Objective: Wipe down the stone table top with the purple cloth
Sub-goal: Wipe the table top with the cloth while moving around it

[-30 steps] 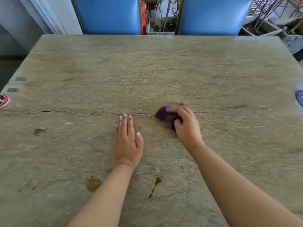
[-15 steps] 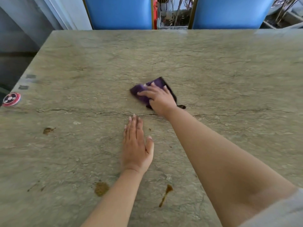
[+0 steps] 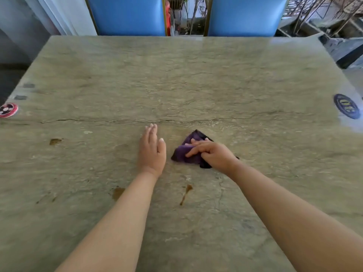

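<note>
A: Pressing down on the purple cloth (image 3: pixel 187 152), the right hand (image 3: pixel 213 155) has its fingers curled over the bunched fabric, a closed grip pinning it flat to the stone tabletop (image 3: pixel 196 75).

B: And the other one?

A: The left hand (image 3: pixel 152 151) lies open, palm down, just left of the grip, holding nothing.

B: What could go wrong?

A: The cloth is wadded small, so each pass probably covers little. Two brown stains (image 3: pixel 185 193) sit nearer the body than the grip, another (image 3: pixel 55 141) lies far to its left; a stroke kept to the middle could miss them. The long crack (image 3: pixel 117 121) just beyond the grip might snag a loose corner.

B: Anything else?

A: A red sticker (image 3: pixel 8 109) far left and a blue sticker (image 3: pixel 346 106) far right; hard rubbing could lift their edges.
</note>
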`<action>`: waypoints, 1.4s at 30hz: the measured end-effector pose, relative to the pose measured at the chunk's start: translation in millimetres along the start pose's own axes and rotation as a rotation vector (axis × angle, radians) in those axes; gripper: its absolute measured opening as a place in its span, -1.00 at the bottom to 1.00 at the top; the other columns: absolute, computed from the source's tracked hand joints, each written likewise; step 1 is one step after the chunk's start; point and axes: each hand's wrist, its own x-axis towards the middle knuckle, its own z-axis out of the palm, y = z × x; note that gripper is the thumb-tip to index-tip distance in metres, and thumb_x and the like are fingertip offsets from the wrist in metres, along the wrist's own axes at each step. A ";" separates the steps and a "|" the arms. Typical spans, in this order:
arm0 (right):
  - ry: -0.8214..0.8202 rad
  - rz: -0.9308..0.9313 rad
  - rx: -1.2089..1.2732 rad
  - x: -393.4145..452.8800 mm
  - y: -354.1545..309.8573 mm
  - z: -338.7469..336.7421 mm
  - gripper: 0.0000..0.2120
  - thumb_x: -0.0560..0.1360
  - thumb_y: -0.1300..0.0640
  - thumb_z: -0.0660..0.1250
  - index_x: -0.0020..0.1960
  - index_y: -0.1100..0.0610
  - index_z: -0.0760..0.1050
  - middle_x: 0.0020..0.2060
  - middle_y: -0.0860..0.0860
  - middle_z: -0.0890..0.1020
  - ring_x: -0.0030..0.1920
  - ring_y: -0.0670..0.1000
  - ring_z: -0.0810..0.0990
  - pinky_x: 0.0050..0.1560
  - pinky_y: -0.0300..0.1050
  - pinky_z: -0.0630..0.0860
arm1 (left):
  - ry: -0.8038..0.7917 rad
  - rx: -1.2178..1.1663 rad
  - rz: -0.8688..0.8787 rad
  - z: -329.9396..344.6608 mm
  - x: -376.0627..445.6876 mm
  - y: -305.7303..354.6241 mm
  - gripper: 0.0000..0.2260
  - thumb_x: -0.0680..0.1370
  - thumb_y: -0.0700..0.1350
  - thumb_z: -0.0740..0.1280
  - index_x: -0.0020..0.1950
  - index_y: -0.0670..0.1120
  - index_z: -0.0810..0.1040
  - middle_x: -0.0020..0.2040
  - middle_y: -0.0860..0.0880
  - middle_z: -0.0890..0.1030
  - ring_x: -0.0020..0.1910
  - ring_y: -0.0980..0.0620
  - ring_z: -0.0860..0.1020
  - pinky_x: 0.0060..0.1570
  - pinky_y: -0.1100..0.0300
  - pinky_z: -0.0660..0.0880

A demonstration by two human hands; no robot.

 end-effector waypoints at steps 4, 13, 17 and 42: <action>0.182 0.063 -0.152 29.6 15.0 -28.0 -0.44 0.45 0.45 0.09 0.31 0.04 0.50 0.48 0.01 0.30 0.54 -0.04 0.06 0.50 -0.11 -0.20 | -0.126 0.093 0.046 0.6 -44.9 5.6 -0.37 0.54 0.13 -0.17 0.57 -0.11 0.10 0.59 0.00 0.04 0.56 0.11 -0.06 0.51 0.20 -0.20; -0.059 -0.046 -0.054 -49.4 0.0 23.0 -0.50 0.45 0.47 0.10 0.14 0.08 0.64 0.35 -0.12 0.47 0.40 -0.29 0.19 0.46 -0.33 -0.17 | -0.089 0.352 0.243 6.5 -68.9 -7.5 -0.39 0.54 0.09 -0.04 0.51 -0.23 0.25 0.55 -0.17 0.18 0.55 -0.11 0.11 0.52 0.01 -0.04; 0.164 0.124 -0.060 -47.1 31.7 -34.3 -0.48 0.46 0.48 0.09 0.20 0.06 0.58 0.40 -0.04 0.41 0.50 -0.12 0.17 0.44 -0.31 -0.20 | -0.095 0.388 0.247 6.6 -70.5 -9.3 -0.36 0.54 0.12 -0.07 0.52 -0.21 0.21 0.56 -0.15 0.13 0.56 -0.08 0.06 0.53 0.03 -0.07; 0.353 0.229 -0.209 -11.4 -11.4 38.7 -0.43 0.53 0.29 0.08 0.51 0.02 0.20 0.57 0.01 -0.04 0.55 0.00 -0.19 0.49 0.00 -0.30 | -0.151 0.237 0.238 -24.0 -87.0 -25.2 -0.39 0.55 0.11 -0.05 0.55 -0.14 0.14 0.59 -0.06 0.05 0.56 0.09 -0.07 0.52 0.15 -0.15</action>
